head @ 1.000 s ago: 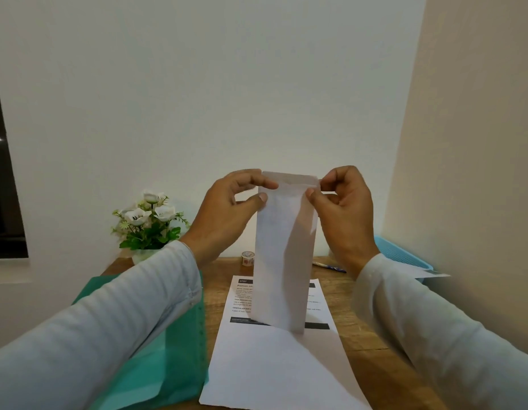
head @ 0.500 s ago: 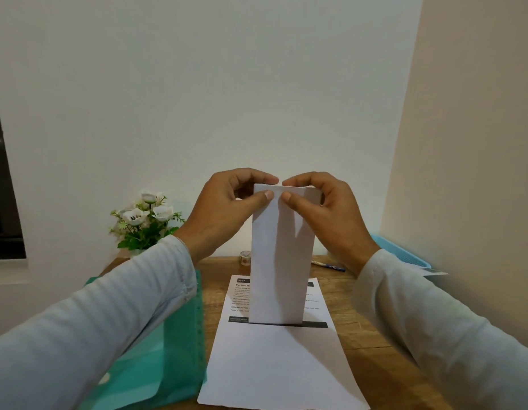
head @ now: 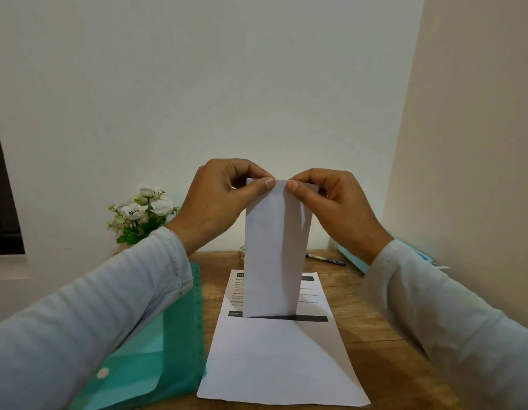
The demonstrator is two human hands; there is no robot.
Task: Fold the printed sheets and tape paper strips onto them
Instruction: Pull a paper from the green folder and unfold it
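A tall white folded sheet [head: 276, 255] hangs upright above the desk. My left hand [head: 218, 202] and my right hand [head: 333, 205] both pinch its top edge, thumbs almost touching at the middle. Below it a printed sheet [head: 280, 350] lies flat on the wooden desk [head: 372, 327], text and black bars at its far end, partly hidden by the held sheet. A small roll of tape [head: 242, 251] peeks out behind the held sheet's left edge.
A green plastic folder [head: 156, 356] lies at the left under my sleeve. White flowers [head: 141, 214] stand at the back left. A blue pen [head: 325, 258] and a light blue tray [head: 351, 258] sit at the back right by the wall.
Both thumbs have slid from the sheet's top corners toward the middle of the top edge. The sheet's lower end has swung from tilted to hanging straight.
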